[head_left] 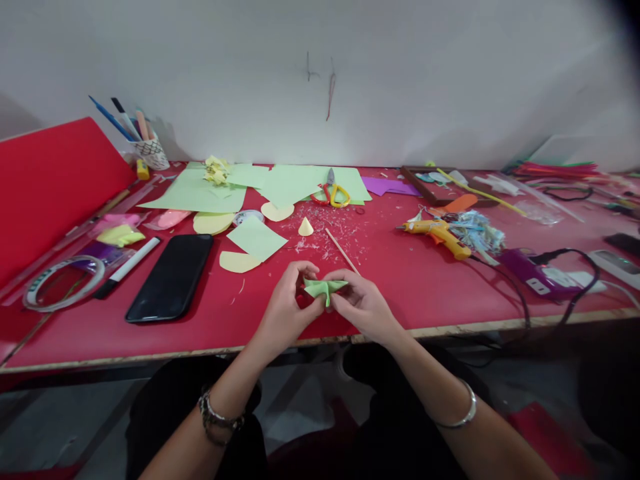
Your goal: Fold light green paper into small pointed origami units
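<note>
A small folded green paper (326,289) is held between both hands above the front part of the red table. My left hand (295,300) pinches its left side, fingers curled and thumb against it. On the right side, my right hand (361,299) grips it between thumb and fingers. Just beyond the hands lie a thin wooden stick (343,251) and a small cream paper cone (305,227), which stands upright. Pale green paper pieces (257,239) and a cream half-round piece (239,262) lie to the left of the cone.
A black phone (170,279), a marker (127,267) and a tape roll (64,283) lie at left. Pliers (331,189) rest on green sheets at the back. At right are a yellow glue gun (437,237), its cord and a purple power socket (540,275). Paper scraps litter the middle.
</note>
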